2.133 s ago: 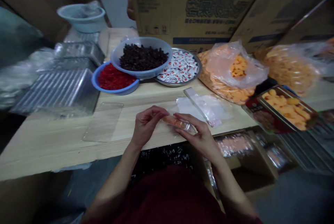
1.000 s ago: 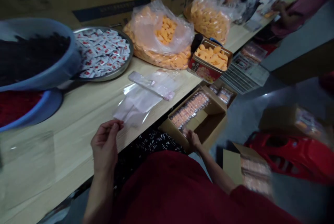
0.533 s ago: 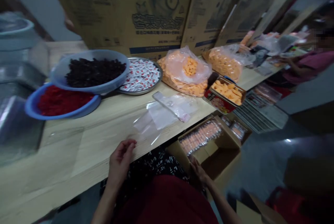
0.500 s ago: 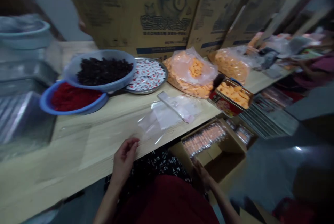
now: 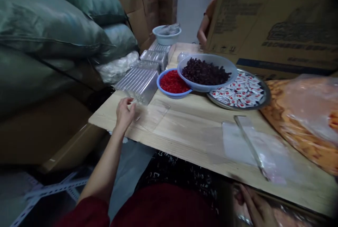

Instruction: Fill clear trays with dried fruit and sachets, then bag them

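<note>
My left hand [image 5: 125, 112] reaches out to the left end of the wooden table [image 5: 190, 132]. Its fingers are curled on the near edge of a flat clear plastic tray [image 5: 151, 114], just in front of a stack of ribbed clear trays [image 5: 139, 82]. My right hand [image 5: 256, 207] is low at the bottom right, below the table edge. Its fingers are stretched out over shiny packets, and the hand is blurred.
A blue bowl of red bits [image 5: 173, 83], a bowl of dark dried fruit [image 5: 206, 72] and a metal tray of sachets [image 5: 243, 92] stand behind. Clear bags [image 5: 253, 146] and an orange snack bag [image 5: 311, 121] lie right. Green sacks [image 5: 52, 26] pile up left. Another person's hand [image 5: 203, 31] holds a cardboard box [image 5: 277, 19].
My view has swung left. My left hand has moved from the table's near edge to the clear trays at the left end. My right hand stays low by the box of packets.
</note>
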`<state>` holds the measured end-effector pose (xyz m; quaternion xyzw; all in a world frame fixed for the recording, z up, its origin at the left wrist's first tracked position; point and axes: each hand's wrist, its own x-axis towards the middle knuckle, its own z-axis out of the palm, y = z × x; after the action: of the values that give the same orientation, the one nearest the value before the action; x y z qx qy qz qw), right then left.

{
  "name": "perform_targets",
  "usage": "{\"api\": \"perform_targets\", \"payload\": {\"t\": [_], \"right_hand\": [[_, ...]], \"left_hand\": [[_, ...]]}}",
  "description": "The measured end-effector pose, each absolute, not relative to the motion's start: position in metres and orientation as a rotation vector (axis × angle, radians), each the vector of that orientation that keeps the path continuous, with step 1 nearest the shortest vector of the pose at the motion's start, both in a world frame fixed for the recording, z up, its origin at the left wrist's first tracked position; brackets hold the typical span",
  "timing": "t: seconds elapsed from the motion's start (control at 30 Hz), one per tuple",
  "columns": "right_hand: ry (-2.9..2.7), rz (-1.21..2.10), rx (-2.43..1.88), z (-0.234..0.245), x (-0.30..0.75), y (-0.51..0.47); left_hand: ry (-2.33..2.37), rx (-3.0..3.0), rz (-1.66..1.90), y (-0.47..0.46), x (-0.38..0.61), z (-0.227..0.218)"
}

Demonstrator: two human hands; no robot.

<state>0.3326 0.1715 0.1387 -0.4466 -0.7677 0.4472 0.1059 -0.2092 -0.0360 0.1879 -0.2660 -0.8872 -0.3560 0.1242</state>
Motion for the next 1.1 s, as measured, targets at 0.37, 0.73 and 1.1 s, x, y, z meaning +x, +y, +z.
{"api": "perform_targets", "payload": {"t": [0.37,0.73,1.1], "right_hand": [[-2.303,1.570,-0.806,0.173,0.198,0.127],[-2.143,1.522,-0.660,0.138,0.151,0.128],[-2.206,1.327,-0.430,0.115,0.033,0.143]], "left_hand": [[-3.100,-0.745,-0.882,-0.028,-0.179,0.139],[-2.485,-0.556,-1.692,0.004,-0.184,0.139],[-1.766,0.201,-2.636,0.004,-0.262,0.164]]}}
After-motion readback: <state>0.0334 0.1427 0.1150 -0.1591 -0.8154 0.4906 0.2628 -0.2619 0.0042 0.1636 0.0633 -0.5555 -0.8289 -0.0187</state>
